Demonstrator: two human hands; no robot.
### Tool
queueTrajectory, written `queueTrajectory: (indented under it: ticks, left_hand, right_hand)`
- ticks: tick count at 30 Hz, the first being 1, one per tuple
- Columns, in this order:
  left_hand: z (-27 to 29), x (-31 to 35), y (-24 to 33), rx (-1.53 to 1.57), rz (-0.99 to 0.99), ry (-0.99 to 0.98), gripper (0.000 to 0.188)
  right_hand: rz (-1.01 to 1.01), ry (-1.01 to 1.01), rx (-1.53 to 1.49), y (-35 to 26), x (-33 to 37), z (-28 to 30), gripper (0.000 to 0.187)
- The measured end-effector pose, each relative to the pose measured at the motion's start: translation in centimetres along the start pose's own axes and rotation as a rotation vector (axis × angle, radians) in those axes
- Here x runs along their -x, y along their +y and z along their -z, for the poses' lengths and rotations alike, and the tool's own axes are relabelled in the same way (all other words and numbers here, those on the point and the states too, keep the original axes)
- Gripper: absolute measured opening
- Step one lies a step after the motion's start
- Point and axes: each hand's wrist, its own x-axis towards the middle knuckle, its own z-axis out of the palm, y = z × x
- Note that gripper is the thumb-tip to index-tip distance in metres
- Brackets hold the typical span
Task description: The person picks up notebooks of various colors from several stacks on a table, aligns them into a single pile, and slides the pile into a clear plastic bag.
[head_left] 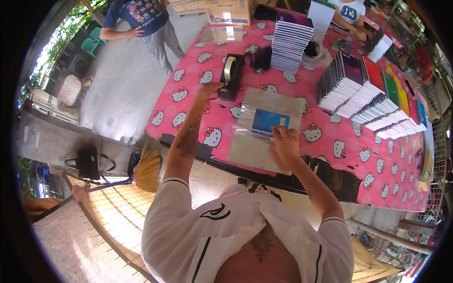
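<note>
The notebook, blue-covered, lies on a clear plastic sheet at the near edge of the counter, which is covered by a pink cloth with a cartoon cat print. The right hand rests over the notebook's lower right corner, fingers bent, their tips touching it; whether that grip is together on the edge or only pressing cannot be told. The sheet spreads out beyond the notebook on every side.

The left hand is at the near left side of the black dispenser, its fingertips reaching the dispenser's edge. One cannot tell whether this grip is clamped on anything. A roll of tape sits in the dispenser, which stands just beyond the sheet, to its left.

Farther back on the counter rises a tall stack of spiral notebooks. To the right, several lower piles stand side by side, with purple, red, green and yellow covers among them. A cardboard box is at the far end.
</note>
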Motion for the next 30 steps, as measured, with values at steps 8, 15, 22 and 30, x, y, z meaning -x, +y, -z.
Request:
queueTrajectory:
  ticks: [8,15,22,30]
  left_hand:
    - [0.9,-0.9,-6.1,0.07,-0.49,0.102,0.018]
    - [0.0,2.1,-4.0,-1.102,-0.489,0.569,0.018]
    - [-8.9,8.2,-3.6,-0.505,-0.441,-0.141,0.025]
    - [-16.6,9.8,-5.6,-1.154,-0.369,-0.089,0.044]
  right_hand:
    - [0.047,0.055,0.013,-0.2,0.0,-1.1,0.04]
    - [0.032,0.069,0.007,0.1,0.0,-1.1,0.039]
    - [0.03,0.089,-0.028,0.2,0.2,-0.2,0.036]
    - [-0.015,0.09,-0.089,0.3,0.8,-0.9,0.04]
